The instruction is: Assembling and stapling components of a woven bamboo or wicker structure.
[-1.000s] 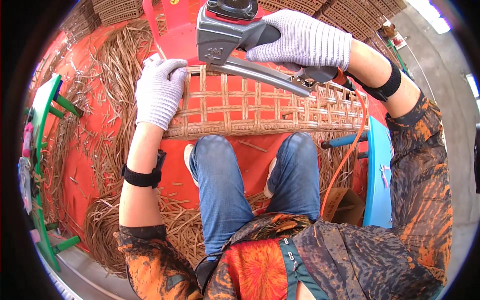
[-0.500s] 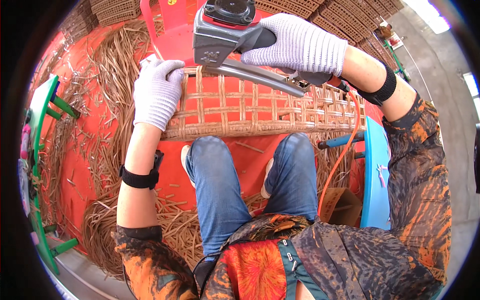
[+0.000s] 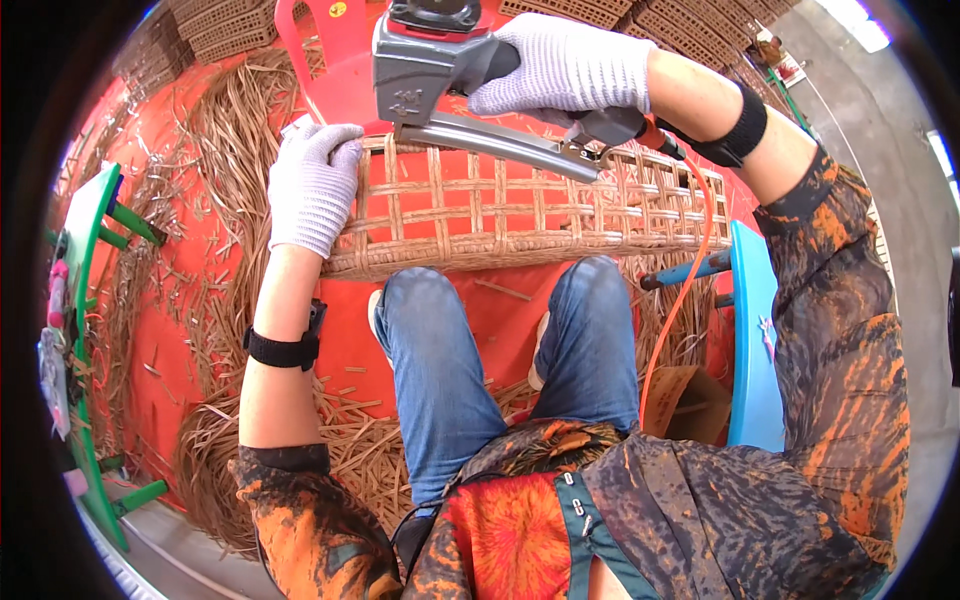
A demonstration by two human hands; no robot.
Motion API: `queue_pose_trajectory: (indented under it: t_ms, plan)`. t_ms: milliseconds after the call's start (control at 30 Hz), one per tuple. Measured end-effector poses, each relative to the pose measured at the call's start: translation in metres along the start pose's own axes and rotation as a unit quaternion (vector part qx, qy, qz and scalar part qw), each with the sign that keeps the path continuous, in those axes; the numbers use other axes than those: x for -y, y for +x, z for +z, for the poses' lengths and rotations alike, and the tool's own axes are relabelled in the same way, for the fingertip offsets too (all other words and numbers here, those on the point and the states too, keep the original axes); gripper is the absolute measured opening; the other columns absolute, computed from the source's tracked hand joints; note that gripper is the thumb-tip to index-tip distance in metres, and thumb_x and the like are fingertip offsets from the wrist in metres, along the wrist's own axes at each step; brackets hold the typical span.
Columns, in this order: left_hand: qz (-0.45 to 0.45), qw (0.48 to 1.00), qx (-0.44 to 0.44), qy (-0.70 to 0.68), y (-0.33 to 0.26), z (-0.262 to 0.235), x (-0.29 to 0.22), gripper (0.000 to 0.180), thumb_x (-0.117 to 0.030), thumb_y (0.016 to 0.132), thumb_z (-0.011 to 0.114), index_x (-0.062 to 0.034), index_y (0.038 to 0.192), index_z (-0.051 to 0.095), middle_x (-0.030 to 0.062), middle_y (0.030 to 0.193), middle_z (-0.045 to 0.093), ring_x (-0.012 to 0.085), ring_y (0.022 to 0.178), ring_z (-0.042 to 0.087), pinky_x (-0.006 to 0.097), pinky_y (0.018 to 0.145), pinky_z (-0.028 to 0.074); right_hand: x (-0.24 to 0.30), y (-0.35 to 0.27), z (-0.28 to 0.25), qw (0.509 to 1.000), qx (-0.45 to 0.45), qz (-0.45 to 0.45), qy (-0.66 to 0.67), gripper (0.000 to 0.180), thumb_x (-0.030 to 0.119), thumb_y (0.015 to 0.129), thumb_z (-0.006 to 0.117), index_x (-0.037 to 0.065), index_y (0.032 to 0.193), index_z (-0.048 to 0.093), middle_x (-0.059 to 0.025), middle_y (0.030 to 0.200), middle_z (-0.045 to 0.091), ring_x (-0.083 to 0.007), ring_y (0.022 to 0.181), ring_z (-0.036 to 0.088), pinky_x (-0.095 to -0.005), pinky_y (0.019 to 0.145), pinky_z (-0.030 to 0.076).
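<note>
My right hand (image 3: 570, 68), in a white knit glove, grips a grey air stapler (image 3: 412, 80) with a long metal magazine. Its nose meets the far rim of a woven basket frame (image 3: 470, 243), left of the middle. The frame is brown with an open lattice of strips and lies across in front of my knees. My gloved left hand (image 3: 314, 185) holds the frame's left end, fingers curled over the far corner; the fingertips are partly hidden. An orange air hose (image 3: 680, 285) runs from the stapler's handle down past my right knee.
A red plastic chair (image 3: 345, 60) stands beyond the frame. To the right is a blue stool (image 3: 755, 330) beside a cardboard box (image 3: 690, 405); at left, a green table (image 3: 88, 260). Bundles of brown strips (image 3: 235, 150) lie on the red floor covering. Woven baskets (image 3: 690, 45) are stacked at the back.
My right hand has carried the stapler a little left along the far rim, with its nose now lower against it. My left hand keeps its hold on the frame's end.
</note>
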State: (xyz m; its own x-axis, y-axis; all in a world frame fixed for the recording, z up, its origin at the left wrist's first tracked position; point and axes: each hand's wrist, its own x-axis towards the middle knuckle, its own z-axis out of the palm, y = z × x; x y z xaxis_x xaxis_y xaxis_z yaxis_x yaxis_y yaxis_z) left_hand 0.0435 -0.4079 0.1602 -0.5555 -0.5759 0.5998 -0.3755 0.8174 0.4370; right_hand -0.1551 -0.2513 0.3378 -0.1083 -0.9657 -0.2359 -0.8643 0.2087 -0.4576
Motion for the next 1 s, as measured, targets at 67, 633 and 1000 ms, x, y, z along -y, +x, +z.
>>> queue_pose_trajectory:
  t_ms: [67, 633, 1000]
  plan:
    - [-0.002, 1.000, 0.008, 0.002, 0.002, 0.001, -0.003, 0.015, -0.021, 0.086, 0.069, -0.0131, 0.096, 0.076, 0.0115, 0.099, 0.069, 0.0308, 0.099, 0.065, 0.040, 0.090, 0.052, -0.006, -0.004, -0.003, 1.000, -0.005, -0.005, -0.004, 0.032, 0.034, 0.086, 0.073, 0.003, 0.080, 0.066, -0.0018, 0.056, 0.054, -0.0109, 0.045, 0.052, -0.0292, 0.043, 0.041]
    - [-0.024, 0.979, 0.163, -0.117, 0.018, 0.035, -0.059, 0.025, -0.013, 0.093, 0.068, -0.0047, 0.115, 0.073, 0.0054, 0.099, 0.069, 0.0129, 0.092, 0.064, 0.025, 0.084, 0.049, -0.116, -0.197, -0.035, 0.946, -0.192, 0.143, 0.217, 0.025, 0.027, 0.091, 0.071, 0.003, 0.088, 0.066, 0.0017, 0.061, 0.056, -0.0048, 0.051, 0.053, -0.0217, 0.047, 0.042]
    - [-0.030, 0.952, 0.286, -0.108, 0.033, 0.068, -0.105, 0.040, -0.035, 0.095, 0.066, -0.0107, 0.126, 0.068, 0.0129, 0.111, 0.073, 0.0237, 0.107, 0.068, 0.033, 0.099, 0.048, -0.142, -0.226, -0.039, 0.974, -0.172, 0.136, 0.051, 0.038, 0.031, 0.086, 0.077, -0.001, 0.106, 0.070, -0.0117, 0.089, 0.074, -0.0177, 0.082, 0.069, -0.0308, 0.079, 0.054]
